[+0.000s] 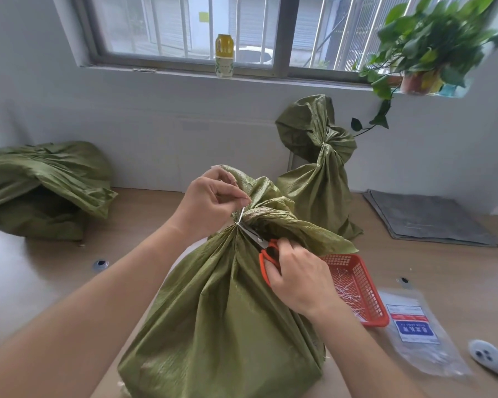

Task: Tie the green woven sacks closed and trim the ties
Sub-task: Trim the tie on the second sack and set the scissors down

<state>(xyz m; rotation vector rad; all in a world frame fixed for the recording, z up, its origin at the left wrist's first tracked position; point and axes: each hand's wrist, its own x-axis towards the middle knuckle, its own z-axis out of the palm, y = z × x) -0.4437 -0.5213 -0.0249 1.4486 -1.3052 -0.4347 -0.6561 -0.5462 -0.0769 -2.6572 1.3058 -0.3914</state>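
A full green woven sack (224, 311) stands in front of me, its neck gathered and bound by a white tie (241, 215). My left hand (210, 201) pinches the tie's free tail and holds it up and to the right. My right hand (296, 277) grips orange-handled scissors (266, 255), whose blades reach the tie at the neck. A second sack (316, 179), tied shut, stands behind to the right. A third sack (41, 191) lies slumped and untied at the left.
An orange mesh basket (357, 285) holding cut tie ends sits right of the sack, beside a clear packet of ties (417, 331). A grey folded cloth (426, 216) lies at the far right. A potted plant (420, 53) and a yellow bottle (224, 54) stand on the windowsill.
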